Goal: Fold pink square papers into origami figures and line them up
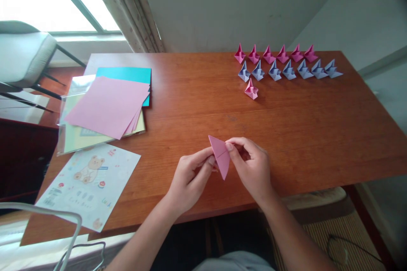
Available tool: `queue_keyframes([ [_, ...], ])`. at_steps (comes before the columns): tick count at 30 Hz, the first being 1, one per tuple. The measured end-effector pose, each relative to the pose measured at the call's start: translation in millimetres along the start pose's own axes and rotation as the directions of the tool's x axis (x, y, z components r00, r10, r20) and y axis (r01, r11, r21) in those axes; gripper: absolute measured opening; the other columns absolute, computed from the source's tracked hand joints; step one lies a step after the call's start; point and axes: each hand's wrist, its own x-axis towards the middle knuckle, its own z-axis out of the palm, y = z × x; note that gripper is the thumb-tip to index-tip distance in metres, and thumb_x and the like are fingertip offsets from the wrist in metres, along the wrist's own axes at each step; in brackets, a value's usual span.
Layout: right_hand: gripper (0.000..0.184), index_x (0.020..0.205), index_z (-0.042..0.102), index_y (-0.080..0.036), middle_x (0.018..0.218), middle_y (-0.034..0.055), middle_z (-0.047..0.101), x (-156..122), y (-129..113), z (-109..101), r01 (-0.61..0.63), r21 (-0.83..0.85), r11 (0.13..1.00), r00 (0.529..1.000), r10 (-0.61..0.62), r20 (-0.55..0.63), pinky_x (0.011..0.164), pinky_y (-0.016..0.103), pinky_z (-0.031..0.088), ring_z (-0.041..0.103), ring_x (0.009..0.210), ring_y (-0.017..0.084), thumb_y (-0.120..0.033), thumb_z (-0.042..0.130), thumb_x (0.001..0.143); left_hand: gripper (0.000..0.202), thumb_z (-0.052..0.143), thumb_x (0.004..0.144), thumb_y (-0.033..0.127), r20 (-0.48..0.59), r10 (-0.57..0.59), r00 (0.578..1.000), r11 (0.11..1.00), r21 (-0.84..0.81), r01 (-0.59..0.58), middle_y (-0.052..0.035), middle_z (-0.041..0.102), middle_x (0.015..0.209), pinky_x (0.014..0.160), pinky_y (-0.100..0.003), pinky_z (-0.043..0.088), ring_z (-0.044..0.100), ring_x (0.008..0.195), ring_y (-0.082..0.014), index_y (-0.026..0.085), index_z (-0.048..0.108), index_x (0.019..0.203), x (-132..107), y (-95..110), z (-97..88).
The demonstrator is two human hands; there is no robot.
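Head view: folded pink paper [221, 156] is held between both hands, over the near part of the wooden tabletop [190, 110]. Pointed outline, one corner directed down, a crease line seen across the face.

Left grip [192, 178]: clamped on the paper's left edge, thumb and index finger brought together there; some of the other fingertips are hidden behind the paper. Right grip [252, 167]: clamped on the right edge, thumb laid on the face, index finger set at the upper right border, remaining fingers curled.

Beyond the right grip and further right, finished-looking folded pieces are lined up. Farthest from the grip: a row of six deep-pink pieces [282, 55]. Just nearer: a row of seven pale-blue pieces [288, 72]. Nearest: a single pink piece [251, 90], stood near the left end of the blue row.

Left of the left grip and farther out, pink sheets [108, 103] are stacked, partly fanned, over a teal sheet [127, 73] and a clear sleeve [70, 142] with yellowish paper seen through it. Nearer, well left of the left grip, a bear-print sheet [89, 184] is laid, its top corner by the sleeve. Far left, a chair [27, 57] is placed off the tabletop.
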Motion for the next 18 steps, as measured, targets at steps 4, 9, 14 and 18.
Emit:
queue_keyframes([
  [4,0.015,0.091,0.071,-0.023,0.085,0.0013,0.075,0.5,0.7,0.2,-0.010,0.005,1.000,1.000,0.010,0.004,0.064,0.028,0.051,0.068,0.073,0.016,-0.035,0.063,0.096,0.026,0.054,0.099,0.027,-0.005,-0.006,1.000,1.000,0.016,0.006,-0.0032,0.070,0.078,0.068,-0.022,0.057,0.065,0.069,-0.0136,0.015,0.074,0.111,0.4,1.8,0.3],
  [9,0.014,0.091,0.070,-0.024,0.085,0.0012,0.074,0.9,-1.7,-0.7,0.013,-0.017,1.000,1.000,-0.013,0.000,0.065,0.028,0.051,0.067,0.073,0.016,-0.034,0.062,0.097,0.025,0.054,0.098,0.027,-0.022,-0.015,1.000,0.999,0.048,0.016,-0.0029,0.069,0.077,0.067,-0.022,0.056,0.065,0.068,-0.0137,0.015,0.073,0.110,0.4,-1.3,1.6],
  [14,0.012,0.099,0.068,-0.023,0.086,0.0028,0.071,-2.4,-11.1,-1.7,0.122,-0.098,0.988,0.992,-0.117,0.054,0.068,0.029,0.052,0.067,0.076,0.016,-0.029,0.058,0.099,0.018,0.060,0.093,0.022,-0.064,-0.022,0.998,1.000,0.017,0.023,-0.0041,0.074,0.082,0.068,-0.023,0.056,0.069,0.071,-0.0153,0.015,0.072,0.104,0.7,-5.1,2.9],
  [18,0.017,0.113,0.066,-0.022,0.089,0.0038,0.071,-6.1,-14.5,1.1,0.211,-0.126,0.969,0.975,-0.199,0.098,0.073,0.030,0.055,0.068,0.080,0.017,-0.027,0.056,0.100,0.025,0.063,0.087,0.013,-0.122,0.057,0.991,0.995,0.083,-0.047,-0.0055,0.079,0.098,0.077,-0.023,0.058,0.075,0.085,-0.0173,0.017,0.074,0.109,0.7,-6.5,2.2],
])
